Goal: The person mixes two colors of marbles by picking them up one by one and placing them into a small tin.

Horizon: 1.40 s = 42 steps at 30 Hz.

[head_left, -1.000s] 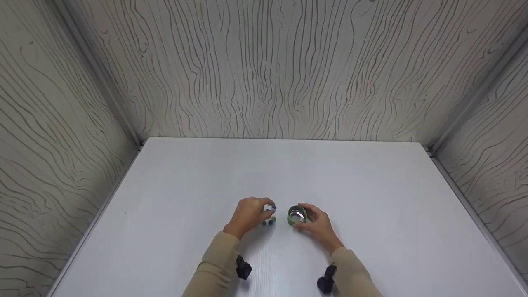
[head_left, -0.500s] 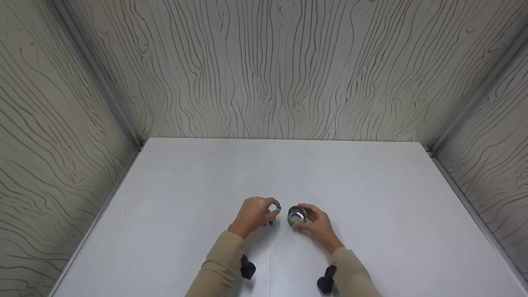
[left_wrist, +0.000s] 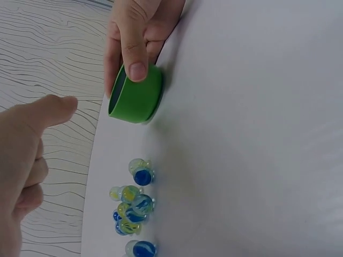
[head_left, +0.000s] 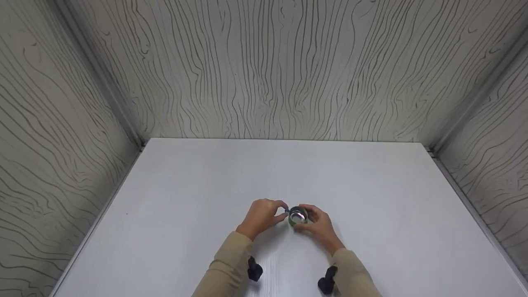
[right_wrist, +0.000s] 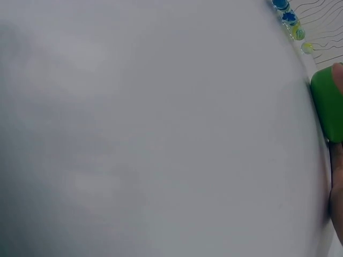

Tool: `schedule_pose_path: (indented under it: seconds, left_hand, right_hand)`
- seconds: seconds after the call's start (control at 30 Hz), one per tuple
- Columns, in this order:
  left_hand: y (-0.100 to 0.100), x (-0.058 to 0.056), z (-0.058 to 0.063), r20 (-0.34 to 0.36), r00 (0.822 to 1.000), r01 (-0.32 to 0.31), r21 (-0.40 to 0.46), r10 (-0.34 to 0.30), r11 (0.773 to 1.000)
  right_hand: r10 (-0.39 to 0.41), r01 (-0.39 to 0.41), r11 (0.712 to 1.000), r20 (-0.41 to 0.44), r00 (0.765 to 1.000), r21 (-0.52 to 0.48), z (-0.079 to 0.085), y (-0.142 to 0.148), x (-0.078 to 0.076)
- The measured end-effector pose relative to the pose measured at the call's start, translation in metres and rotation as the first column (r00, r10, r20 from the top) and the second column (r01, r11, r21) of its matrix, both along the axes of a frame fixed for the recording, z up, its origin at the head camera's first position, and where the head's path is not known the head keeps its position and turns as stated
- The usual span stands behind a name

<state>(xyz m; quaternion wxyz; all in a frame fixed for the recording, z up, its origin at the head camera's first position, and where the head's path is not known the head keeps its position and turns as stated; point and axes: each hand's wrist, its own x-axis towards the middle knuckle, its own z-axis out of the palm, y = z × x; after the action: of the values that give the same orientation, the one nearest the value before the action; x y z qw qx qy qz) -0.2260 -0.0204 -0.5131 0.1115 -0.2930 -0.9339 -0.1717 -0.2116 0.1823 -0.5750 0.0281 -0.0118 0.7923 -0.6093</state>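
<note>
My left hand point(head_left: 260, 216) pinches a small blue marble point(head_left: 286, 210) between thumb and fingertips, just beside the left rim of a green cup point(head_left: 291, 222). That marble is hidden behind the thumb in the left wrist view. With thumb and fingers around its right side, my right hand point(head_left: 321, 227) holds the cup upright on the table. The cup has a shiny, pale inside. Several blue, yellow and clear glass marbles point(left_wrist: 135, 210) lie loose on the table, covered by my left hand in the head view. The right wrist view catches only part of the cup point(right_wrist: 327, 101).
The white table point(head_left: 198, 177) stretches out around both hands. Wood-grain panels point(head_left: 264, 70) enclose it at the back and both sides. A dark wrist device point(head_left: 255, 270) sits on each tan sleeve point(head_left: 227, 264).
My left hand has moved right, from the loose marbles to the cup's rim, carrying the blue marble. My right hand and the cup have stayed almost in place.
</note>
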Motion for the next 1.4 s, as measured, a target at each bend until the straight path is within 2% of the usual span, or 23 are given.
schedule_pose_path:
  seconds: [0.2, 0.47, 0.9, 1.2, 1.4]
  left_hand:
    - [0.006, 0.0, -0.002, -0.05, 0.999, 0.008, -0.018, -0.009, 1.0]
    - [0.012, 0.0, -0.006, -0.07, 0.998, 0.005, -0.041, -0.008, 0.999]
    - [0.015, -0.001, -0.009, -0.034, 0.999, 0.006, -0.019, -0.006, 1.0]
    - [0.02, -0.003, -0.013, -0.022, 1.0, -0.003, -0.045, 0.002, 0.999]
    - [0.022, -0.003, -0.019, -0.004, 1.0, -0.014, -0.067, 0.013, 0.998]
  right_hand:
    - [0.0, 0.0, 1.0, -0.004, 1.0, -0.005, 0.0, 0.0, 0.0]
    - [0.0, 0.0, 1.0, 0.0, 1.0, -0.005, 0.0, 0.001, 0.001]
    - [-0.006, 0.006, 1.0, 0.001, 1.0, -0.012, -0.003, 0.002, 0.0]
    - [0.042, -0.043, 0.999, -0.043, 0.998, -0.028, -0.005, 0.003, -0.002]
    - [0.038, -0.039, 0.999, -0.067, 0.997, -0.017, -0.005, 0.002, -0.001]
